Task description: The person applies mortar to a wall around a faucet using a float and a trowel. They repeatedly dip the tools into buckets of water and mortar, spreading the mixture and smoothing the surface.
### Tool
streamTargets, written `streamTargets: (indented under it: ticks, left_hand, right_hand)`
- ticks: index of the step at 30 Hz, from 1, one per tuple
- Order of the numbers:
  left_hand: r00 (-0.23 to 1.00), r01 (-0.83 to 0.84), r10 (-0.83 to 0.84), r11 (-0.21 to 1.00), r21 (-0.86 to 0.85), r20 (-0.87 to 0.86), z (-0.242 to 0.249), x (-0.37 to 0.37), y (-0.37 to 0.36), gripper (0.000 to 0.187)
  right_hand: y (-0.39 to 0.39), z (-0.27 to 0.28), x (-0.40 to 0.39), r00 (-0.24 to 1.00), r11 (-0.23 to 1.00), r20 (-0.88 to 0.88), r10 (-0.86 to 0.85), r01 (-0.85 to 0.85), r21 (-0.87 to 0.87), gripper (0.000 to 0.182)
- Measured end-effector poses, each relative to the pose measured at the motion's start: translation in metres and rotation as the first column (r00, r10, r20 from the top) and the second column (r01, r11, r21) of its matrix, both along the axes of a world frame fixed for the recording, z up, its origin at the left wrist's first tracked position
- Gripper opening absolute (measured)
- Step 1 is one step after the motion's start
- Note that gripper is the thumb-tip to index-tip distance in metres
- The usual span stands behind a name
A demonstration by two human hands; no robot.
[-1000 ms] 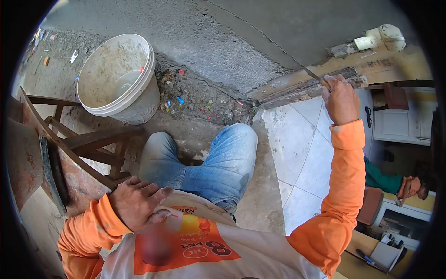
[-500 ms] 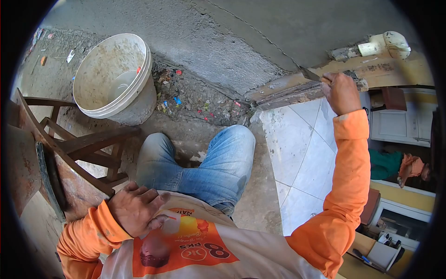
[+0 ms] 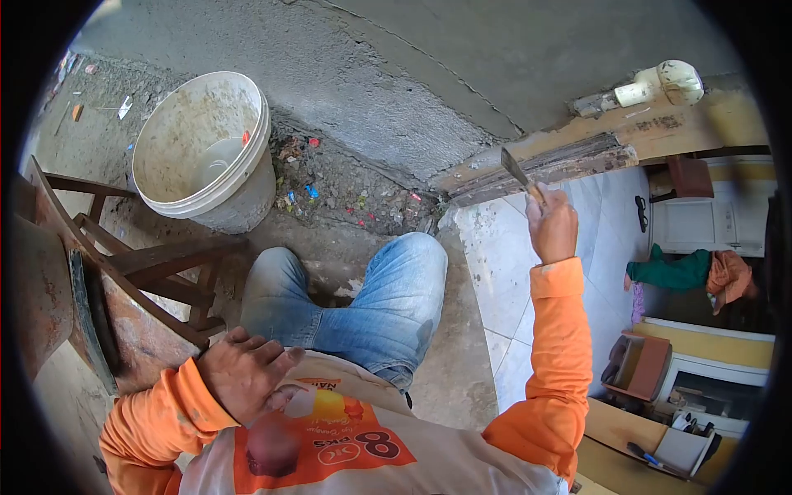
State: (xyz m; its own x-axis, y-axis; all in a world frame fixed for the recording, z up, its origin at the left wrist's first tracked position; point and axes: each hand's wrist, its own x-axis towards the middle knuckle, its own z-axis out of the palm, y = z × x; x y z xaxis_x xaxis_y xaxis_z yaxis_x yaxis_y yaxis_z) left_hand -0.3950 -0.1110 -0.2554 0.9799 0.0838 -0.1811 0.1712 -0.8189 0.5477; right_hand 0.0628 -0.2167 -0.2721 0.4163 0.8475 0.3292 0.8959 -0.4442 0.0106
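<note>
My right hand (image 3: 553,226) is closed around the handle of a small trowel (image 3: 516,168), its blade pointing up and left, over the edge of the white floor tiles (image 3: 497,260). Behind the blade runs a rough wooden board (image 3: 549,169) at the foot of the grey plastered wall (image 3: 396,91). My left hand (image 3: 250,373) rests against the front of my shirt, beside a brown wooden chair (image 3: 148,318). Its fingers are spread a little and nothing shows in them.
A dirty white bucket (image 3: 235,194) with some liquid stands at the upper left, beside rubble with litter (image 3: 330,186). A white pipe fitting (image 3: 660,85) sticks out at the upper right. Another person (image 3: 689,271) is at the far right, near cabinets.
My right hand has moved left and down with the trowel, and the blade has come away from the wall's edge. The view has shifted slightly. My left hand stays against my shirt.
</note>
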Motion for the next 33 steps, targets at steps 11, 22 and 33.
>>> streamTargets:
  ticks: [11,22,33]
  left_hand:
    - [1.000,-0.001,0.001,1.000,-0.002,-0.002,0.000,0.001,0.000,0.055]
    - [0.989,0.041,-0.045,0.999,-0.034,-0.138,0.002,0.007,0.002,0.055]
    - [0.990,-0.027,0.037,0.997,0.077,-0.136,0.000,0.018,-0.005,0.046]
  right_hand:
    - [-0.003,-0.006,0.032,0.990,0.984,-0.133,0.036,-0.012,0.175,0.027]
    - [-0.006,-0.086,0.065,0.913,0.888,-0.399,0.082,0.115,0.445,0.026]
    - [-0.001,-0.083,0.011,0.956,0.907,-0.248,0.157,-0.039,0.420,0.028]
